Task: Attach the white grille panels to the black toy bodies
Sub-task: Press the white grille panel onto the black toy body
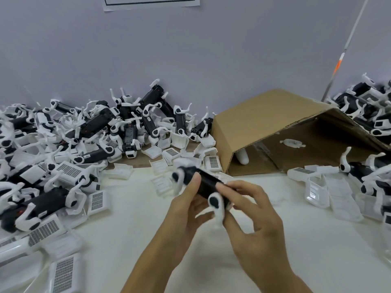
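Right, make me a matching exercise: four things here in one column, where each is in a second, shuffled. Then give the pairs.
1. black toy body
2. cardboard box
3. loose grille panel
4. sheet of paper

A. on the wall, top of view
B. gripped between the left hand and right hand
C. lying on its side, opening toward the camera
D. flat on the table, left of the hands

Pairs: 1-B, 2-C, 3-D, 4-A

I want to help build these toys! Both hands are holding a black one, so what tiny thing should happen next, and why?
Probably free the right hand and pick up a white grille panel lying just beyond. Both it and the left hand grip the black toy body, and I can't see a panel in either hand.
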Demonstrator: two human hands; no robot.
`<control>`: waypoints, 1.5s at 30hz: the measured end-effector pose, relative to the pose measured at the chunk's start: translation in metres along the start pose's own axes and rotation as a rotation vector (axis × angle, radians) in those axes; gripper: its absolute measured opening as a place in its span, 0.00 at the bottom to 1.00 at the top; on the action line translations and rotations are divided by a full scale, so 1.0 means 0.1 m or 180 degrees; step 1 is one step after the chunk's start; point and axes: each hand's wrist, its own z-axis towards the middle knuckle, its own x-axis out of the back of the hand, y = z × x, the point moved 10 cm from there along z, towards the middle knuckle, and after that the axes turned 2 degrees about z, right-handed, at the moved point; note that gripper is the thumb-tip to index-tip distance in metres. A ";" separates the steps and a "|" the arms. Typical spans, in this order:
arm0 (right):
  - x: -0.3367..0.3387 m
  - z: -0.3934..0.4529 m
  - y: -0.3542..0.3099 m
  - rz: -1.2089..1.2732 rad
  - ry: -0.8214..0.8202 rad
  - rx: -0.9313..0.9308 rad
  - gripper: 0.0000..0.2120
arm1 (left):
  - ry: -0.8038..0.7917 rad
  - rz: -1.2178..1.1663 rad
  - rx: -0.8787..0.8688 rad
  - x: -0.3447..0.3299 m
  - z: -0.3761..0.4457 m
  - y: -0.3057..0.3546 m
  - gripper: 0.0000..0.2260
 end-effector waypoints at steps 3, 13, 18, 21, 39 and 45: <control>-0.16 -0.02 -0.08 0.0109 -0.0482 0.0370 0.23 | 0.0030 -0.0369 0.0111 0.03 0.02 -0.07 0.18; -0.52 0.03 1.04 -0.1449 -0.1787 -0.1046 0.35 | 0.1086 -0.0642 0.0014 0.59 0.08 -0.11 0.19; -0.36 0.04 1.02 -0.1919 -0.1298 -0.0911 0.27 | 0.1080 -0.0540 0.0068 0.58 0.08 -0.16 0.12; -0.14 0.15 0.81 -0.0984 -0.0497 -0.0812 0.03 | 0.0959 -0.0409 0.0099 0.50 0.08 -0.13 0.04; 0.01 0.06 0.76 0.0999 0.0077 -0.1695 0.14 | -0.0281 0.0461 -0.0247 -0.13 -0.02 -0.06 0.15; -0.03 0.06 0.57 0.0528 -0.0041 -0.1283 0.15 | -0.0055 0.0491 -0.0536 -0.07 -0.02 0.05 0.14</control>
